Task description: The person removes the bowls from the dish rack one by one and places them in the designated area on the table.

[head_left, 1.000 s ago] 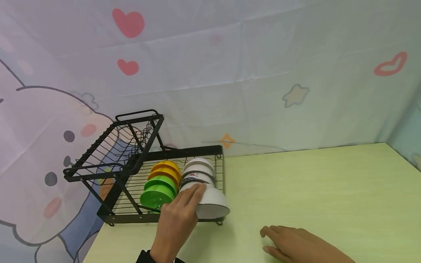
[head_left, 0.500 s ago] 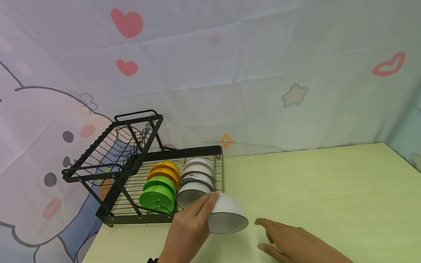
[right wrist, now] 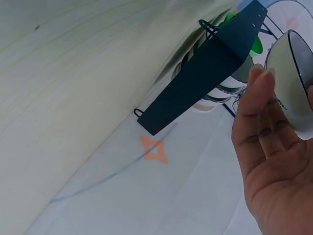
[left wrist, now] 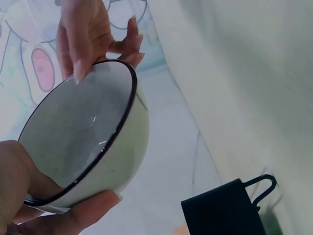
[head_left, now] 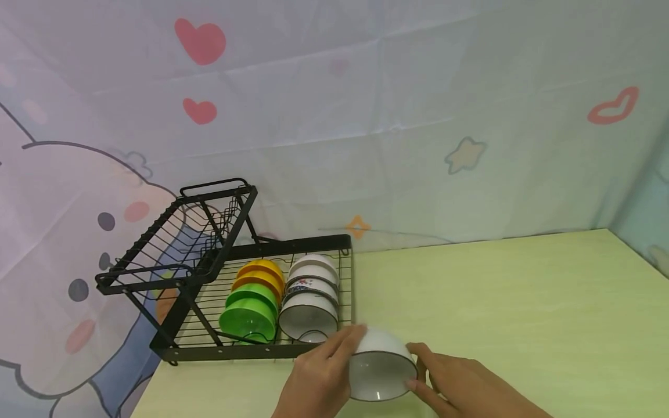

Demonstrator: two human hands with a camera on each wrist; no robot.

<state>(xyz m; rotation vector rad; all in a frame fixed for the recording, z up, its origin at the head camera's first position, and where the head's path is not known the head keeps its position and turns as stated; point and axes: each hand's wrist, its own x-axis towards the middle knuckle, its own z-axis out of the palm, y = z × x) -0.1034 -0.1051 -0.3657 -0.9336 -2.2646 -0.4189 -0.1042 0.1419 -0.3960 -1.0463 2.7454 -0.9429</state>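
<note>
A white bowl with a dark rim is held in front of the dish rack, tilted so its mouth faces me. My left hand grips its left side; in the left wrist view, that hand's thumb and fingers pinch the bowl's wall from both sides. At the opposite rim is my right hand, thumb over the inside and fingers behind the wall. The right wrist view shows the bowl beside those curled fingers, partly cut off by the frame.
The black two-tier dish rack stands at the left of the pale green table. On its lower tier lean green bowls, yellow bowls and several white bowls. A patterned cloth hangs behind.
My left hand has pulled the white bowl out of the rack's right row, moving it right and toward me. My right hand has taken hold of the bowl's right rim.
</note>
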